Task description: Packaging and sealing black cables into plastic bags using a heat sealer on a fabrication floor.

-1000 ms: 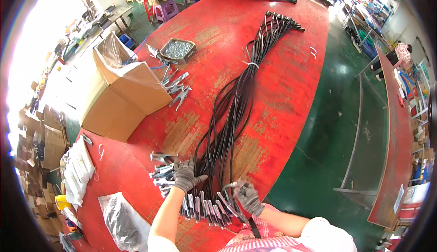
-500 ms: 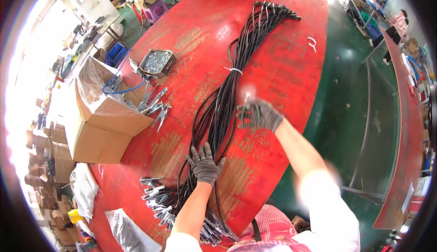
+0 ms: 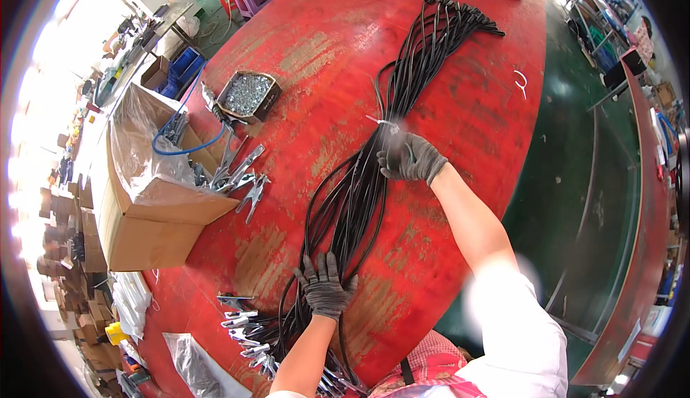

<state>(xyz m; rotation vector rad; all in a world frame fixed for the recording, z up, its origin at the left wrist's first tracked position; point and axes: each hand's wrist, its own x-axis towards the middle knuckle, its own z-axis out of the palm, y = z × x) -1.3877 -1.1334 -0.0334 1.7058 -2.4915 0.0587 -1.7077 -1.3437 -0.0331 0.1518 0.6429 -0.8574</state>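
A long bundle of black cables (image 3: 352, 189) lies on the red table, bound near its middle by a white cable tie (image 3: 379, 120). My left hand (image 3: 326, 287), in a grey glove, rests flat on the near part of the bundle with its fingers spread. My right hand (image 3: 413, 159), gloved alike, is closed beside the tie around a small green-handled hand tool, mostly hidden by the fingers; its tip is blurred. Metal spring clamps (image 3: 253, 340) are gathered at the bundle's near end, left of my left forearm. Black connector ends (image 3: 467, 18) fan out at the far end.
Left on the red table (image 3: 302, 121) stand an open cardboard box (image 3: 154, 229) with clear plastic, loose metal clamps (image 3: 244, 179) and a tray of small metal parts (image 3: 248, 96). A blue hose (image 3: 188, 152) crosses the box. A loose white tie (image 3: 520, 84) lies right.
My right hand has closed its fingers and brought the tool to the cable tie. My left hand stays on the bundle. The whole view has shifted slightly.
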